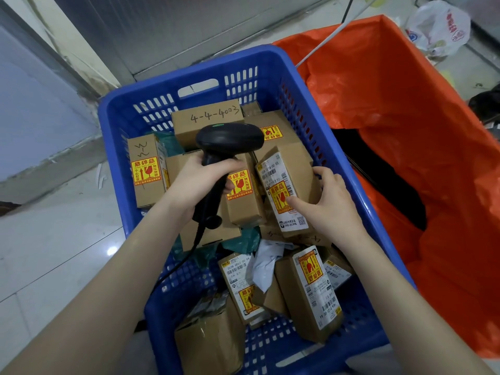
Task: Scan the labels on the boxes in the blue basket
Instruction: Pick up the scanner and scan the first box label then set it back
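A blue slotted basket (270,54) holds several brown cardboard boxes with yellow-and-red fragile stickers and white barcode labels. My left hand (197,182) grips the handle of a black corded barcode scanner (228,139), its head above the boxes in the basket's middle. My right hand (328,201) holds a tilted box (286,171) by its right side, thumb on its white label, which faces up. Behind it lies a box marked "4-4-4003" (207,119). More labelled boxes (311,290) lie at the near end.
An orange plastic-lined bin (405,109) stands right against the basket, dark inside. A white plastic bag (439,27) lies on the floor at the far right. Pale tiled floor (54,253) spreads to the left, with a wall and door frame behind.
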Action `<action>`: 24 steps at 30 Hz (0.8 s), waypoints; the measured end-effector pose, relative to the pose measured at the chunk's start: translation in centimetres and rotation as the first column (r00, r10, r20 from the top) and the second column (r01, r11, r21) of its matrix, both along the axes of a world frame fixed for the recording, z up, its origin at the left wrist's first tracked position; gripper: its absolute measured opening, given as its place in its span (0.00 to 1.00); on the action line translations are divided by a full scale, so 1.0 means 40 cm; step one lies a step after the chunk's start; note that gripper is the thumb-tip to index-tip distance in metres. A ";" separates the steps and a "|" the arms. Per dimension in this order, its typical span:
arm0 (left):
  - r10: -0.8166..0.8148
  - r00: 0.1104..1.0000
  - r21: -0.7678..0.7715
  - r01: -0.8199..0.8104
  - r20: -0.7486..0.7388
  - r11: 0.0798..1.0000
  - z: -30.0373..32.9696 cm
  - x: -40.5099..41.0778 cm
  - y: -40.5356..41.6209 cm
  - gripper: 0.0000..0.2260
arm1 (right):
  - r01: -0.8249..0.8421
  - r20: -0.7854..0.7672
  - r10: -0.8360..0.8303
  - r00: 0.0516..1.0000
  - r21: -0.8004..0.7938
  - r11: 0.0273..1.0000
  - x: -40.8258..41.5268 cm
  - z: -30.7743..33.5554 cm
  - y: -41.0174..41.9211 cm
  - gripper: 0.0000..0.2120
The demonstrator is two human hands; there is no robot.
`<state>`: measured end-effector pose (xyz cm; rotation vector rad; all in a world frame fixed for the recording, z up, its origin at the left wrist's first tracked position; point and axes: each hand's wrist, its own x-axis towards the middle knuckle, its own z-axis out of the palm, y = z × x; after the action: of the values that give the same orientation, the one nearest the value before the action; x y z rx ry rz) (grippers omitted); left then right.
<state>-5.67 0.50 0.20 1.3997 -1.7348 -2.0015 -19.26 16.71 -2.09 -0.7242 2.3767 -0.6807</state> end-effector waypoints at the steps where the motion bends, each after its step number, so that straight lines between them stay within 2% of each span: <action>1: 0.017 1.000 0.014 -0.017 0.010 1.000 -0.005 0.004 -0.001 0.10 | -0.010 -0.004 0.010 1.000 0.007 1.000 0.001 0.000 0.001 0.36; 3: 0.042 0.998 0.063 -0.045 0.042 0.997 -0.016 0.015 -0.004 0.13 | -0.025 -0.015 0.025 1.000 0.014 1.000 0.001 0.003 0.001 0.36; 7: 0.064 0.991 0.088 -0.074 0.114 0.993 -0.030 0.035 -0.013 0.27 | -0.005 -0.010 0.005 1.000 -0.011 1.000 0.000 0.015 0.003 0.33; 11: 0.070 0.991 0.084 -0.080 0.117 0.993 -0.041 0.041 -0.015 0.28 | 0.019 0.063 -0.020 0.998 0.021 1.000 0.002 0.022 0.003 0.26; 19: 0.068 0.989 0.087 -0.080 0.130 0.993 -0.060 0.052 -0.016 0.26 | -0.087 0.171 0.050 0.984 0.217 0.972 0.005 -0.019 0.013 0.18; 22: 0.056 0.989 0.122 -0.073 0.139 0.990 -0.065 0.055 -0.016 0.27 | -0.109 0.136 0.079 0.988 0.227 0.968 0.002 -0.029 0.009 0.17; 24: 0.046 0.988 0.133 -0.065 0.145 0.989 -0.066 0.058 -0.018 0.24 | -0.104 0.162 0.071 0.984 0.208 0.973 0.000 -0.036 0.007 0.19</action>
<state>-3.36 -0.24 -2.44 1.6527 -1.6177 -2.0732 -19.27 17.01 -3.54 -0.6540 2.2202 -0.4167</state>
